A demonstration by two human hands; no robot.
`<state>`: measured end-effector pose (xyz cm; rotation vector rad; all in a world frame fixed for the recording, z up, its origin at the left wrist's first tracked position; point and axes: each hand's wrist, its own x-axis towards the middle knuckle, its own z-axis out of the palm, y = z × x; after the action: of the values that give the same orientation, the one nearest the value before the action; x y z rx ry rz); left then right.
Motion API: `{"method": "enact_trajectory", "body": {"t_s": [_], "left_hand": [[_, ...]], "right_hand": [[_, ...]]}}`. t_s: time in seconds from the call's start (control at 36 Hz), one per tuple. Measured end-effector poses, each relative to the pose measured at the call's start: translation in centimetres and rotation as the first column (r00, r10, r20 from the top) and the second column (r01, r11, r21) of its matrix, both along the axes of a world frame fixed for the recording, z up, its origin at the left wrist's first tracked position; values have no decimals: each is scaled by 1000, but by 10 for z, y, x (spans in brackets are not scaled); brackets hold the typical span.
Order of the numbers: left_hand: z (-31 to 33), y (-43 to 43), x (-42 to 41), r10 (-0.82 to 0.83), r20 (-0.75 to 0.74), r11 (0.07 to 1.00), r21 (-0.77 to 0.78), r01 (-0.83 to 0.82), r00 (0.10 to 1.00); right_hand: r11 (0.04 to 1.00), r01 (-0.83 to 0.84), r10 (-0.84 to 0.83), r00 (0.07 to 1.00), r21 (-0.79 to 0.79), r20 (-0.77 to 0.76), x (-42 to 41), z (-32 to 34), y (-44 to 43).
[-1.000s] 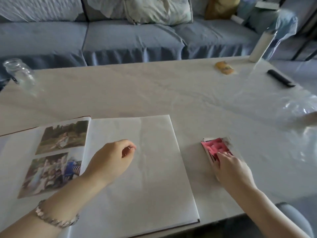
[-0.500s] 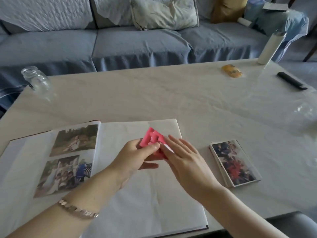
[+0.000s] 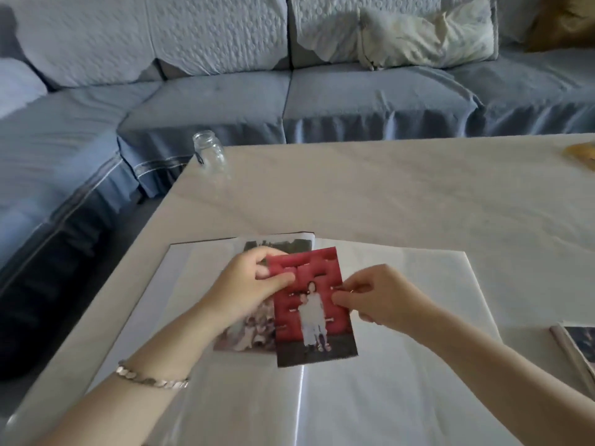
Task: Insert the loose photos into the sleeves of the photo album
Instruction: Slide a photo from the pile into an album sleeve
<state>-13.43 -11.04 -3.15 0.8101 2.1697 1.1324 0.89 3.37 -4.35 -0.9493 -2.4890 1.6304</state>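
The open photo album (image 3: 402, 317) lies on the table in front of me, with two photos in its left page partly hidden behind my hands. Above the album's spine I hold a red photo (image 3: 314, 320) upright, facing me. My left hand (image 3: 248, 284) pinches its upper left edge between thumb and fingers. My right hand (image 3: 376, 297) pinches its right edge. The stack of loose photos (image 3: 576, 349) sits at the right border of the view, cut off by the frame.
A small glass jar (image 3: 209, 152) stands near the table's far left corner. A yellow object (image 3: 582, 152) lies at the far right edge. The pale table (image 3: 386, 194) is ringed by a blue-grey sofa (image 3: 225, 104) behind and to the left.
My right hand took the red photo from the stack and brought it left over the album. Both hands now hold it flat and facing me. The view has swung left.
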Motion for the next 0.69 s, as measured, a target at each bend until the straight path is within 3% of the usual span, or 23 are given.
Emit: {"method": "enact_trajectory", "body": {"t_s": [0.11, 0.22, 0.36, 0.53, 0.69], "left_hand": [[-18, -23, -35, 199, -267, 975, -44, -219, 943], [-49, -49, -60, 153, -492, 918, -251, -308, 857], [-83, -67, -77, 34, -468, 845, -458, -276, 883], [-98, -74, -84, 65, -490, 858, -417, -299, 869], [-102, -78, -85, 122, -467, 891, -338, -304, 876]], "right_hand": [[990, 106, -116, 988, -94, -104, -36, 1, -14], [978, 208, -205, 954, -6, -220, -74, 4, -31], [961, 269, -244, 939, 72, -244, -107, 4, -50], [921, 213, -163, 971, 325, -172, -135, -10, -69], [902, 149, -122, 988, 405, -92, -141, -24, -85]]}}
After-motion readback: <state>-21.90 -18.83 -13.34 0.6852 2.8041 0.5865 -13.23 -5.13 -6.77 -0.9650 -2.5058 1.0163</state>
